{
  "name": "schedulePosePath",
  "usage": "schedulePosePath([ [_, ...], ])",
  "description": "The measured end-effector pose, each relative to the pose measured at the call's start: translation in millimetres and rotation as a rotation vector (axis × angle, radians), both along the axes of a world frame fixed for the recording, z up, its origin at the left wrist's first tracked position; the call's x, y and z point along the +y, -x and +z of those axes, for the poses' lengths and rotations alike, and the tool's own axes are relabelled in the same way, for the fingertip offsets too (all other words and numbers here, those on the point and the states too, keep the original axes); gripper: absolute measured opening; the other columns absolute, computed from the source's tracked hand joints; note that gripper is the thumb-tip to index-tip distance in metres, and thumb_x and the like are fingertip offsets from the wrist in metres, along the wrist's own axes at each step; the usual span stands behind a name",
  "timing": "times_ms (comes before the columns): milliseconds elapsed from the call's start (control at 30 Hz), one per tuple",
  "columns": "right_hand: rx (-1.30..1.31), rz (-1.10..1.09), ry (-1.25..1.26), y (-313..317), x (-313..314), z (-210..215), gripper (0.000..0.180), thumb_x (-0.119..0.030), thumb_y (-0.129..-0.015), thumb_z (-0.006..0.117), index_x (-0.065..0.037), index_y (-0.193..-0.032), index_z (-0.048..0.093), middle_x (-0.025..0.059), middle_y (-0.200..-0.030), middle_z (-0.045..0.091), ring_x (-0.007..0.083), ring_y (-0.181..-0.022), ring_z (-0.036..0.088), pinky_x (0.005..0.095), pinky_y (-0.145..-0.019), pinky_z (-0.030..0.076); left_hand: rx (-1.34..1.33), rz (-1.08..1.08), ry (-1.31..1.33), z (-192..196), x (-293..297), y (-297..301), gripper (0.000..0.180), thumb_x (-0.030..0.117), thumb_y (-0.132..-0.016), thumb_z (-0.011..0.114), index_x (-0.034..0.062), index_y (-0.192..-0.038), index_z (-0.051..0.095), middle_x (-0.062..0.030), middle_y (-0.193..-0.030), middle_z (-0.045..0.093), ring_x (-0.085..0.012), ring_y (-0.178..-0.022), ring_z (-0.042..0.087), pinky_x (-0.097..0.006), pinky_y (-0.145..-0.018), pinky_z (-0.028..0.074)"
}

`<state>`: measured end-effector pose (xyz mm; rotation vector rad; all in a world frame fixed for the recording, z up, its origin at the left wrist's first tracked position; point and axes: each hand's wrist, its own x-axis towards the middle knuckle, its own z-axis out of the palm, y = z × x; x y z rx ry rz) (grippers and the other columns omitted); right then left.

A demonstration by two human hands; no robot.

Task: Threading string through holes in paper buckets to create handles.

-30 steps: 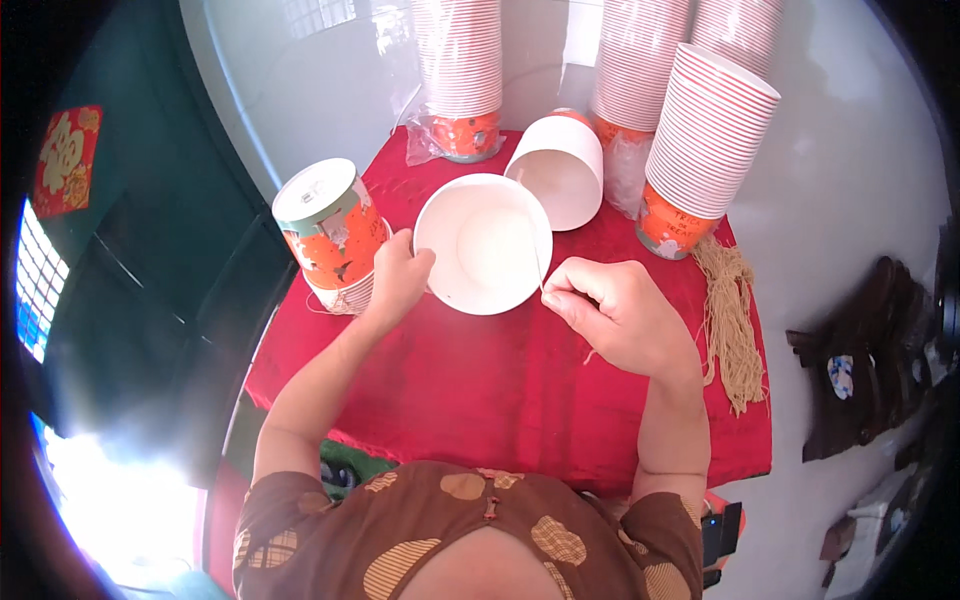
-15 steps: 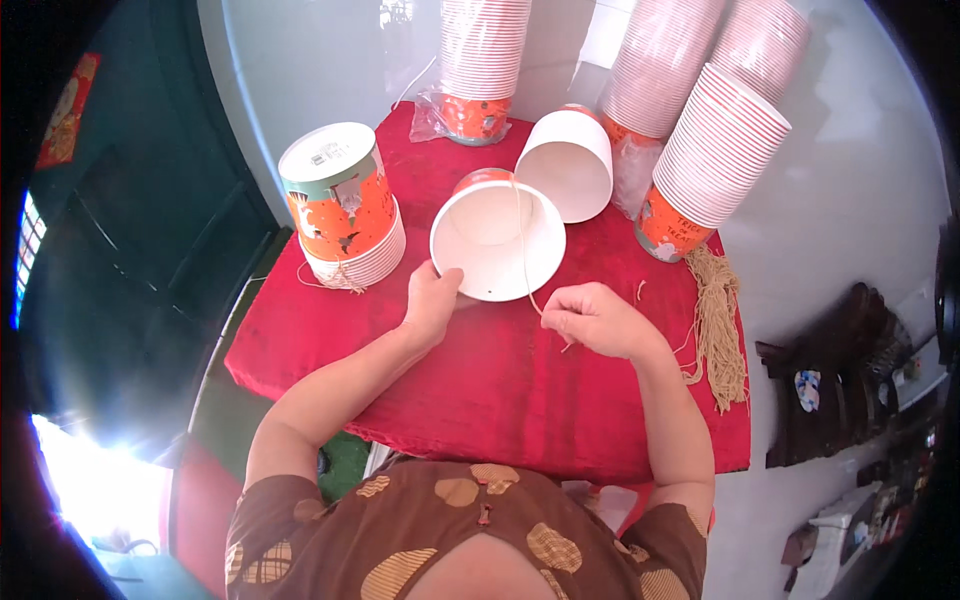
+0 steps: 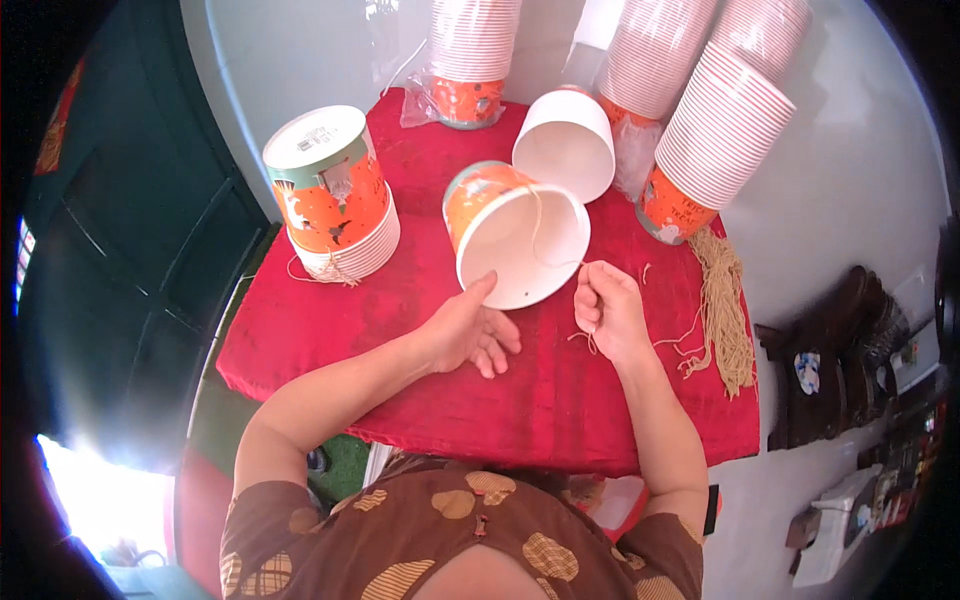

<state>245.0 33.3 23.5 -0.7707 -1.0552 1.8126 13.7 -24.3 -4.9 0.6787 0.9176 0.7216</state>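
Observation:
A paper bucket [image 3: 477, 190], orange and green outside and white inside, lies tilted on the red cloth with its mouth toward me. One small dark hole shows near its lower rim. A thin tan string [image 3: 536, 235] runs from the bucket's upper rim across its mouth to my right hand [image 3: 612, 308]. That hand is closed in a pinch on the string, and a loose end hangs below its fingers. My left hand [image 3: 468, 328] is open with its fingers apart, its thumb by the bucket's lower left rim; whether it touches cannot be told.
Another bucket [image 3: 563, 150] lies behind. At left stands an upside-down stack [image 3: 335, 205] with string at its base. Tall bucket stacks [image 3: 468, 98] [image 3: 722, 140], some in plastic, line the back and right. A bundle of tan strings [image 3: 722, 310] hangs over the right edge.
The bucket has turned, showing more of its orange side, and its mouth has shifted right. My left hand has let go of the rim and spread. My right hand has moved slightly right with the string.

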Motion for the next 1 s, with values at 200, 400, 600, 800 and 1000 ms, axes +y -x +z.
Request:
schedulePosePath([
  [200,0.275,-0.041,0.051,2.5,2.5,-7.4,0.021,-0.021,-0.101,0.044,-0.007,-0.086,0.05,-0.0002,-0.061,0.043,0.0085,-0.046,0.037,0.0231,-0.039,0.029,-0.116,0.061,-0.09,0.7,12.9,-9.4,0.101,0.077,-0.089,0.013,-0.0104,-0.129,0.044,-0.0275,-0.11,0.06,-0.034,-0.069,0.068,-0.04,-0.049,0.059],
  [400,0.352,0.033,0.102,6.9,-0.9,-17.0,0.027,-0.027,-0.101,0.043,-0.009,-0.083,0.049,-0.0014,-0.059,0.039,0.0083,-0.045,0.034,0.0228,-0.038,0.027,-0.202,-0.019,-0.131,-0.9,17.3,-16.6,0.107,0.08,-0.086,0.008,-0.0082,-0.142,0.031,-0.0289,-0.135,0.045,-0.0345,-0.078,0.067,-0.04,-0.053,0.06],
  [600,0.237,0.243,0.05,21.0,-26.3,-20.2,0.031,-0.032,-0.1,0.043,-0.006,-0.083,0.049,-0.0003,-0.063,0.039,0.0085,-0.048,0.034,0.0228,-0.04,0.027,-0.363,-0.112,-0.207,4.1,9.6,-17.2,0.104,0.08,-0.086,0.004,-0.001,-0.149,0.022,-0.0256,-0.14,0.043,-0.0356,-0.083,0.067,-0.04,-0.056,0.059],
  [800,0.229,0.438,-0.053,23.5,-36.7,-11.8,0.028,-0.024,-0.098,0.05,-0.003,-0.08,0.05,0.0002,-0.062,0.042,0.007,-0.047,0.036,0.0224,-0.041,0.027,-0.435,-0.238,-0.194,-8.0,11.2,-10.4,0.101,0.08,-0.086,0.005,0.0018,-0.148,0.024,-0.0243,-0.124,0.056,-0.0375,-0.08,0.068,-0.042,-0.055,0.06],
  [1000,0.394,0.13,-0.094,22.4,-28.3,-10.3,0.027,-0.018,-0.1,0.049,-0.007,-0.075,0.043,-0.0033,-0.059,0.033,0.0059,-0.048,0.029,0.0221,-0.041,0.022,-0.337,-0.366,-0.207,0.9,5.4,-23.9,0.094,0.076,-0.09,0.014,-0.0019,-0.14,0.034,-0.0171,-0.092,0.063,-0.0251,-0.065,0.066,-0.034,-0.054,0.056],
])
